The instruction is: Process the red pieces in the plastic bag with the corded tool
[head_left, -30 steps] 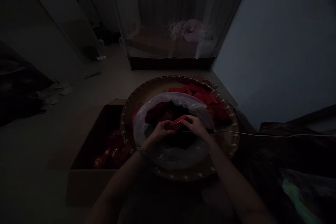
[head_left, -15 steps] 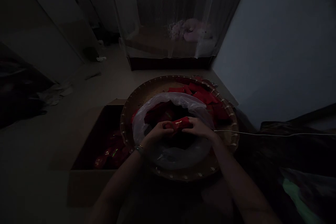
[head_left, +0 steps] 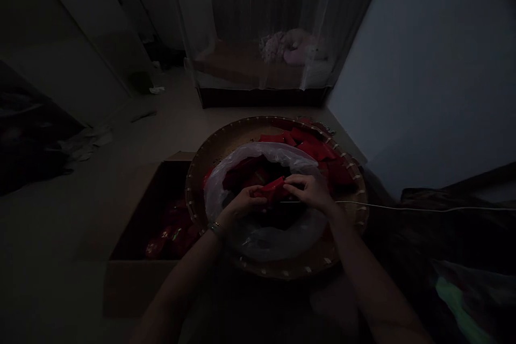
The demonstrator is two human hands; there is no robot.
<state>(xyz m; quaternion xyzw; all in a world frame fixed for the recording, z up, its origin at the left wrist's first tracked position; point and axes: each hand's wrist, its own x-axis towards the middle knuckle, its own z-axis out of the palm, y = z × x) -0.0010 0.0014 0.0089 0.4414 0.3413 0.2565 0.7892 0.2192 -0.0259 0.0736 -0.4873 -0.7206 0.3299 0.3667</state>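
Observation:
In dim light, a small red packet (head_left: 271, 189) is held over the mouth of a translucent plastic bag (head_left: 268, 242). My left hand (head_left: 244, 201) grips its left end, and my right hand (head_left: 308, 191) pinches its upper right corner. Dark red contents show inside the bag, too dark to make out. The bag sits in a round woven bamboo tray (head_left: 213, 148). Flat red packets (head_left: 316, 145) lie along the tray's far right side. A thin white cord (head_left: 387, 206) runs in from the right, passing by my right hand.
At the left of the tray stands an open cardboard box (head_left: 137, 279) with shiny red packages (head_left: 169, 236) inside. Behind is a bed with a sheer curtain (head_left: 258, 11). A pale wall (head_left: 435, 64) rises on the right. Dark items and a green patch (head_left: 455, 301) lie lower right.
My right hand has shifted slightly right and closed to a pinch at the packet's corner. The packet has tilted, its right end up. More of the white cord shows below it.

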